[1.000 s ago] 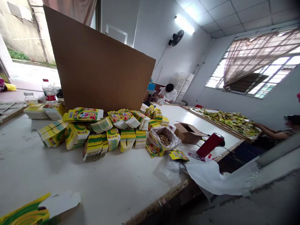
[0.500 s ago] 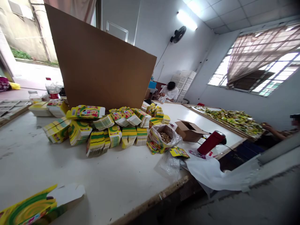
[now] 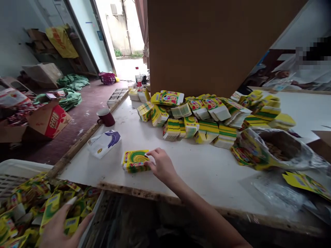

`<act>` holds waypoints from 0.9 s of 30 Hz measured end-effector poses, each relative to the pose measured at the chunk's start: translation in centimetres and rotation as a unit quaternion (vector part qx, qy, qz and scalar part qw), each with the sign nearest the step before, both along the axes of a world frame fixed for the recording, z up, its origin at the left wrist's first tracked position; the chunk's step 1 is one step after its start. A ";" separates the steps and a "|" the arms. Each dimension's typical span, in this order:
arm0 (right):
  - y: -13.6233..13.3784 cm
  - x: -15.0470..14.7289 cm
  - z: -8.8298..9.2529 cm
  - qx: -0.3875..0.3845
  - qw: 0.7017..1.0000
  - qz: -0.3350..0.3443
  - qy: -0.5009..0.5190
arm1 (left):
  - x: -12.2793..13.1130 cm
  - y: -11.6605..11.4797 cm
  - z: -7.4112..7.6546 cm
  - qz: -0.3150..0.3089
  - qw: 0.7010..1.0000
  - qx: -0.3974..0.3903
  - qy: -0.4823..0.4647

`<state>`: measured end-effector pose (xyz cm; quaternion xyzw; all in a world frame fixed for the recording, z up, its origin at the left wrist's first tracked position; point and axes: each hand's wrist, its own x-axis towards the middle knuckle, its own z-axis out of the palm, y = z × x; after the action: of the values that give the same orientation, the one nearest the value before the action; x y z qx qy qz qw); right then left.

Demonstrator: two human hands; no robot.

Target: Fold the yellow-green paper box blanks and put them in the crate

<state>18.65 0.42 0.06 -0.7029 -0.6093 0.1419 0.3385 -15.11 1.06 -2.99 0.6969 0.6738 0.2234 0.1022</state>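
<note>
My right hand [image 3: 161,165] reaches across the white table [image 3: 201,172] and its fingertips pinch the edge of a small stack of flat yellow-green cartons [image 3: 135,160] near the front edge. My left hand [image 3: 60,227] hovers low at the left with fingers spread, empty, over a white crate [image 3: 15,168] filled with folded yellow-green boxes [image 3: 31,206]. A big heap of bundled flat cartons [image 3: 207,117] lies farther back on the table.
A maroon mug [image 3: 106,117] and a white pouch [image 3: 103,143] sit left of the stack. A tall brown cardboard sheet [image 3: 217,44] stands behind the heap. An open bag of small brown pieces [image 3: 274,148] lies at right. Boxes clutter the floor at left; a person sits far right.
The view has swung left and down. Both hands have come into view, the right one now at a small carton stack, the left over the crate.
</note>
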 end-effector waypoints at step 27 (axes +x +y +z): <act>-3.8 -4.6 -0.2 0.012 0.931 0.171 0.322 | 13.8 -3.5 0.1 -0.161 0.853 -0.051 -0.494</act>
<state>14.02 -3.38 -0.18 -0.5007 -0.5797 0.4094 0.4956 -1.27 -2.39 -2.92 0.5874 0.4237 0.4836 0.4915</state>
